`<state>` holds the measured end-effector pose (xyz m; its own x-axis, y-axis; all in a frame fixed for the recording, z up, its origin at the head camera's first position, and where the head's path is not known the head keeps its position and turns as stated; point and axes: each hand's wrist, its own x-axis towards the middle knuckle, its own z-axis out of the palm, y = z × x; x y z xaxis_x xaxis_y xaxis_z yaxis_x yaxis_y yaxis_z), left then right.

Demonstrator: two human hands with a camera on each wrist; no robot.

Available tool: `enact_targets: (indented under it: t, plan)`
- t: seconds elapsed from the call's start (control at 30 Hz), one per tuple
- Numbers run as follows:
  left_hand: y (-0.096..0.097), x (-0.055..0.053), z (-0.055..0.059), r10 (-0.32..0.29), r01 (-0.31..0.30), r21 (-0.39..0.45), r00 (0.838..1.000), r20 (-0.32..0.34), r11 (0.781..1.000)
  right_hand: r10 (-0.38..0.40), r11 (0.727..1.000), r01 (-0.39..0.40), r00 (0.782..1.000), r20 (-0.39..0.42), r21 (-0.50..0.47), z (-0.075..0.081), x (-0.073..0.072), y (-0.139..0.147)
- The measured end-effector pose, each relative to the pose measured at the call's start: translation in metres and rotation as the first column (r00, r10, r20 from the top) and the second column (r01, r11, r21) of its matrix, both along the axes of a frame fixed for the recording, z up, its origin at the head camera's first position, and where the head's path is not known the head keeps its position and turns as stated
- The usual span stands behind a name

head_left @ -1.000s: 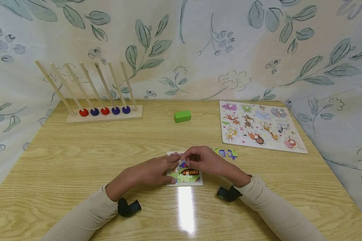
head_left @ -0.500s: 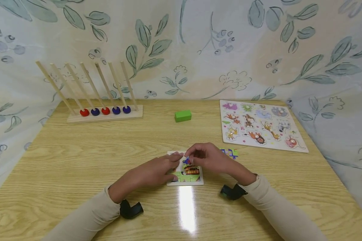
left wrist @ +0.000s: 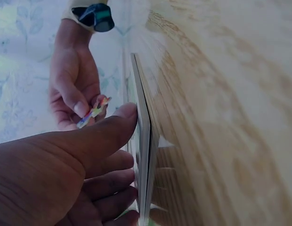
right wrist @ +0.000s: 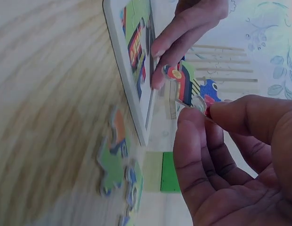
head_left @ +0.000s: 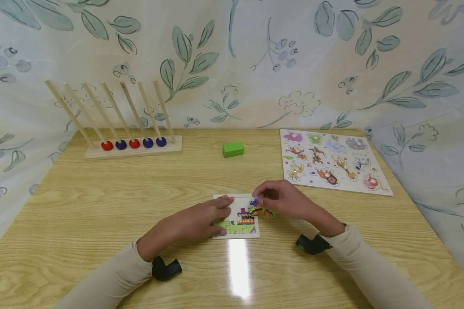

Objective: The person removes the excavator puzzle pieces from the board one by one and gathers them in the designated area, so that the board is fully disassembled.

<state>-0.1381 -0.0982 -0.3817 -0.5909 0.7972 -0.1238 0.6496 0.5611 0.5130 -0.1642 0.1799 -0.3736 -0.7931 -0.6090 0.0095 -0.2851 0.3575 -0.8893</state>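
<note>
Hands worked well apart at a puzzle: the right hand pinched a piece between thumb and forefinger, while the left hand, thumb and fingers spread, rested on the left side of the puzzle board. That piece, printed with a blue figure and yellow-and-black stripes, was near the board's right edge, tilted in the fingers. On the board, green pieces ran along the near side, with a red-and-orange vehicle piece above them, and pale backing showed in the upper middle. Loose pieces lay on the tabletop just beyond the board's right side, partly hidden from the head view by the right hand. Farther back stood a green block; to its right lay an animal board, and to its left a wooden rack with seven pegs carried red and blue beads. Behind everything hung a leaf-patterned cloth. Both sleeves were beige, with a black wrist camera at each cuff.
</note>
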Motion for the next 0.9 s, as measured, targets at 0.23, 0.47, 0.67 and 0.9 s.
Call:
enact_targets:
  t: [0.23,0.47,0.67,0.9]
  plan:
    - [-0.001,0.001,-0.001,-0.04,0.04,0.001,0.998,0.048,0.999,-0.041,0.999,0.041,0.999,0.006,0.026,0.001,-0.001,0.012]
    - [-0.002,0.001,-0.003,-0.079,0.081,-0.042,0.996,0.043,0.996,-0.045,0.998,0.044,0.999,0.02,0.038,0.003,-0.001,0.021]
    - [-0.003,0.002,-0.003,-0.088,0.09,-0.067,0.996,0.028,0.994,-0.045,0.998,0.045,0.999,0.003,0.049,0.004,-0.001,0.028]
    - [-0.003,0.003,-0.001,-0.09,0.092,-0.09,0.996,0.022,0.992,-0.055,0.997,0.055,0.998,0.003,0.058,0.003,-0.001,0.038]
